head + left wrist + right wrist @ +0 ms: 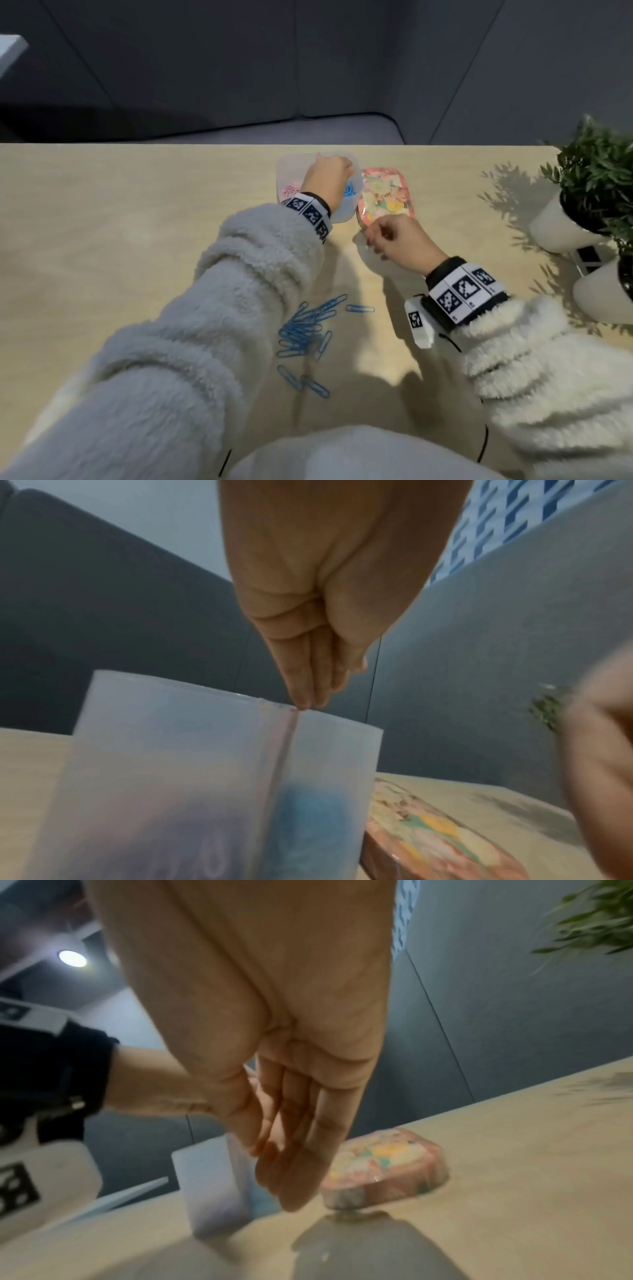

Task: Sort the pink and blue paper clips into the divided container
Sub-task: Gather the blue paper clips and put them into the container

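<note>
Above divided container [287, 171] rim: left hand [328, 178], fingers straight.

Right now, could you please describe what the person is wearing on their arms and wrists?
Both arms wear fluffy off-white fleece sleeves. Each wrist carries a black band with white square tags printed in black-and-white pixel patterns. A small white camera block with its own tag hangs at the right wrist, and thin black cables run back along the sleeves. The left hand and right hand are bare.

Left hand [327, 178] extended, right hand [399, 241] loosely curled.
</note>
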`<state>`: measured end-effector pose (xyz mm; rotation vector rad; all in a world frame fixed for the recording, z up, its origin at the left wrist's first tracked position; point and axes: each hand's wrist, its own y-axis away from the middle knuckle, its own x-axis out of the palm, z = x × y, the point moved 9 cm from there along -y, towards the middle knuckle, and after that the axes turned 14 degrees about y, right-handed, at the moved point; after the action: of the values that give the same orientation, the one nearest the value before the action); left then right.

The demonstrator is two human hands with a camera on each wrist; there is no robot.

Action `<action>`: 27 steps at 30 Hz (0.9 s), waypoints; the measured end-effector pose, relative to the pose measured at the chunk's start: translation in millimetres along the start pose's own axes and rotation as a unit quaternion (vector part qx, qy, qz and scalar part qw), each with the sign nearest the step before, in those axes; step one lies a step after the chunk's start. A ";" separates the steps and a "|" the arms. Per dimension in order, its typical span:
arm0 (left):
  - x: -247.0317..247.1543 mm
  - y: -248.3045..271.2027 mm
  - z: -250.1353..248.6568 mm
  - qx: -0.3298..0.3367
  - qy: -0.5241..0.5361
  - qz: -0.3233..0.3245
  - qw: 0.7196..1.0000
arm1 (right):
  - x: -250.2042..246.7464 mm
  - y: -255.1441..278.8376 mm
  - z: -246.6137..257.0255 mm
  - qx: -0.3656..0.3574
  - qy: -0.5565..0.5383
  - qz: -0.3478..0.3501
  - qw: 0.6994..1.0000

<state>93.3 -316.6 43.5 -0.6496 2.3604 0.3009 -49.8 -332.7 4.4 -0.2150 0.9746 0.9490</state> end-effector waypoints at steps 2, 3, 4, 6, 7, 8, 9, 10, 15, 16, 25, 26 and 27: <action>-5.9 18.4 -1.9 0.024 0.015 -0.001 1.000 | 23.4 16.4 -12.0 -0.012 0.041 0.048 0.998; -5.7 30.3 1.6 0.034 0.016 0.007 0.999 | 34.2 24.3 -20.2 -0.009 0.056 0.067 0.996; -2.5 43.7 8.1 0.039 0.019 0.025 0.999 | 44.3 31.8 -28.5 0.000 0.063 0.088 0.994; 11.7 76.7 31.0 0.021 -0.006 0.084 0.996 | 64.6 45.6 -37.7 0.005 0.070 0.131 0.989; 19.8 94.3 44.8 0.002 -0.034 0.115 0.993 | 72.7 50.3 -38.8 0.002 0.075 0.138 0.988; 26.1 111.5 58.0 -0.015 -0.061 0.140 0.988 | 77.3 53.1 -37.9 -0.003 0.079 0.131 0.988; 30.2 126.7 70.3 -0.031 -0.079 0.156 0.984 | 78.6 53.5 -37.0 -0.003 0.086 0.108 0.990; 31.7 141.3 80.5 -0.045 -0.090 0.167 0.981 | 77.7 52.4 -34.7 -0.002 0.095 0.077 0.993; 40.9 196.9 105.7 -0.026 -0.115 0.217 0.969 | 92.4 50.6 0.3 -0.069 0.181 0.031 0.981; 42.8 203.9 104.8 -0.016 -0.111 0.215 0.970 | 98.8 54.4 10.2 -0.091 0.192 0.043 0.976; 43.7 204.8 94.3 0.018 -0.056 0.163 0.985 | 115.0 81.1 36.0 -0.177 0.239 0.101 0.949; 39.0 204.3 95.2 0.018 -0.065 0.158 0.985 | 113.9 80.5 34.0 -0.186 0.246 0.105 0.945; 34.3 204.1 98.1 0.016 -0.081 0.155 0.985 | 114.8 81.1 32.9 -0.194 0.262 0.113 0.939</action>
<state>16.7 -119.3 -44.1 -0.2309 2.2994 0.4341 -67.5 -198.9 -46.8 -0.7290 1.3091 1.3312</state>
